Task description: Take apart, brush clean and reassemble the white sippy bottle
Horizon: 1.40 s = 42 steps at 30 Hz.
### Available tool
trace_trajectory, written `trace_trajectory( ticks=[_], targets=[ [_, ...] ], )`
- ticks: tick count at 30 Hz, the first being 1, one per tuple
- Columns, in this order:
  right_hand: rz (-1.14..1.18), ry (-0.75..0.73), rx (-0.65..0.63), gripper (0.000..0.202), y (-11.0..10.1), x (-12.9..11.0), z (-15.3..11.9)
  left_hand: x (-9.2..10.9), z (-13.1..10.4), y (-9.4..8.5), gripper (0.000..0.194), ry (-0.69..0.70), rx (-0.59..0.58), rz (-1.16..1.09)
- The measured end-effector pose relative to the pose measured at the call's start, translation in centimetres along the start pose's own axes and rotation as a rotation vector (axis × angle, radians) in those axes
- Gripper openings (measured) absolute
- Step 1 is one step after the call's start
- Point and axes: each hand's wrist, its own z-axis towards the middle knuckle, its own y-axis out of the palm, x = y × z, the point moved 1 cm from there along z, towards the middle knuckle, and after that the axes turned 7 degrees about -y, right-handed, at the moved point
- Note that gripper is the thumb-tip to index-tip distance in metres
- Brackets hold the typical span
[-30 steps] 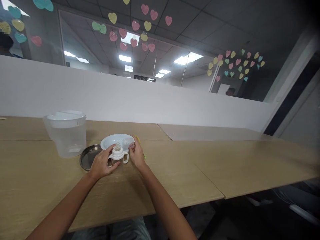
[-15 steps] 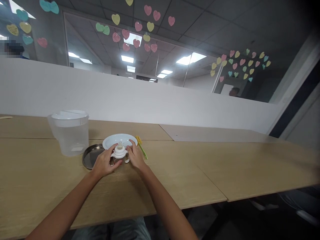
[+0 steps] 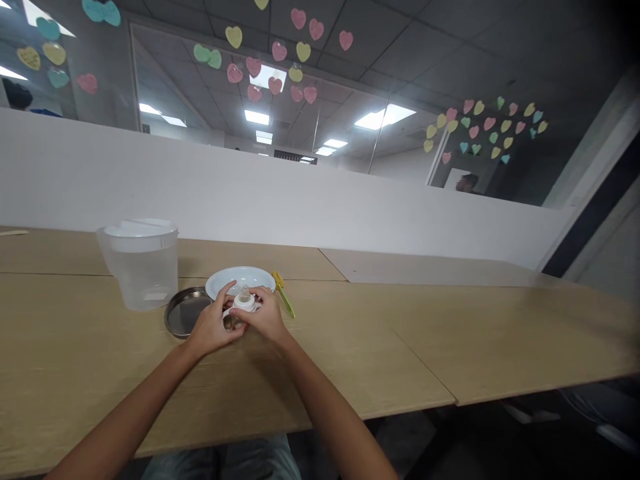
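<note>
Between my two hands stands a baby bottle (image 3: 245, 303) with a clear nipple, a white collar and white side handles. My left hand (image 3: 213, 327) wraps round the bottle's left side, low on its body. From the right, my right hand (image 3: 267, 316) grips the white collar, thumb in front and fingers behind. Most of the bottle's body is hidden by my hands. Just behind it lies a white bowl (image 3: 217, 280), and a round metal tray (image 3: 179, 313) sits to the left of my left hand.
A translucent lidded pitcher (image 3: 147, 273) stands at the left. A brush (image 3: 285, 299) with a green handle and yellow head lies right of the bowl. The wooden table (image 3: 375, 347) meets a white wall (image 3: 250, 193) below windows. People show beyond the glass.
My right hand has moved from the bottle's right handle up to its collar, with the thumb now across the front. My left hand stays round the bottle.
</note>
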Motion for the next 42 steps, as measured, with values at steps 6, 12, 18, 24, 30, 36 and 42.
trace_trajectory(
  ticks=[6,12,18,24,30,36,42],
  targets=[
    [0.344,0.251,-0.237,0.055,-1.8,-0.7,0.8,0.2,-0.1,0.1,0.079,-0.024,-0.018,0.016],
    [0.348,0.203,-0.171,0.064,-3.2,1.5,1.9,-0.3,-0.1,0.3,0.078,0.025,0.01,0.058],
    [0.194,0.212,0.294,0.029,-3.6,3.0,2.2,0.1,-0.2,0.2,0.084,0.004,0.01,0.094],
    [0.267,0.106,-0.151,0.055,-2.2,-0.7,1.3,0.5,-0.3,0.1,0.087,-0.031,0.0,0.087],
    [0.273,0.156,-0.253,0.045,-2.5,-1.9,0.9,0.5,-0.3,0.3,0.087,-0.023,0.004,0.067],
    [0.362,0.18,-0.106,0.049,-2.6,-0.4,1.7,0.5,-0.2,0.4,0.086,-0.016,0.009,0.069],
    [0.631,0.304,-0.007,0.058,-3.2,-0.8,2.5,0.2,-0.2,0.5,0.086,-0.005,0.006,0.061]
  ],
)
